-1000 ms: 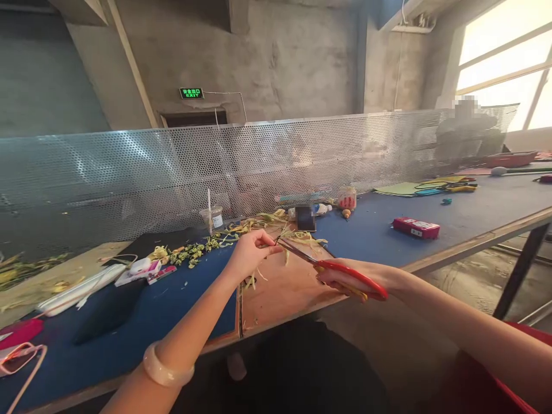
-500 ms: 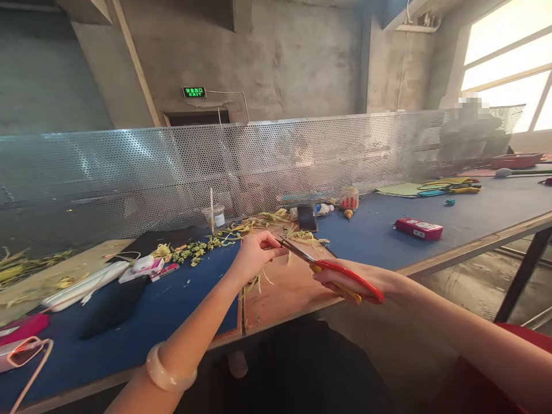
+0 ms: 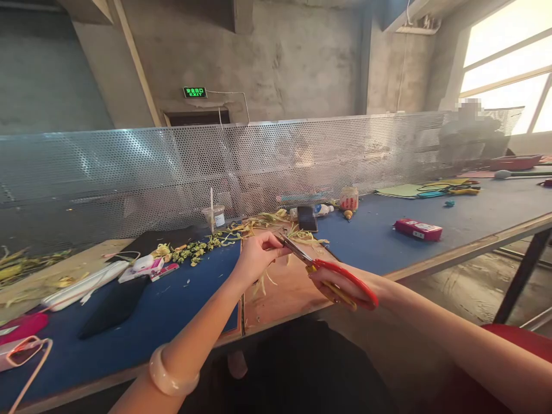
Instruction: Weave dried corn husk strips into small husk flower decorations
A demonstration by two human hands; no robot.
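Observation:
My right hand [image 3: 330, 282] is closed around scissors [image 3: 345, 276] with one red and one yellow handle. The metal blades point away to the left, and their tips are close to the fingertips of my left hand [image 3: 261, 259]. Those left fingers are pinched together; what they hold is too small to make out. Just below them, pale dry strips [image 3: 267, 279] show over the reddish-brown board [image 3: 284, 305], but whether they hang from the fingers or lie on it, I cannot tell. More dry strips [image 3: 269, 219] are strewn along the board's far edge.
Green-yellow knotted pieces [image 3: 196, 251] lie left of the board. Behind it are a lidded cup [image 3: 214, 217], a dark phone-like object [image 3: 307, 218], a bottle [image 3: 323, 210] and a jar [image 3: 349, 198]. A red box [image 3: 417, 229] sits right. Perforated metal screen [image 3: 267, 155] runs along the back.
My right hand and the scissors have shifted slightly left, and the two handles look a little farther apart. My left hand has barely moved.

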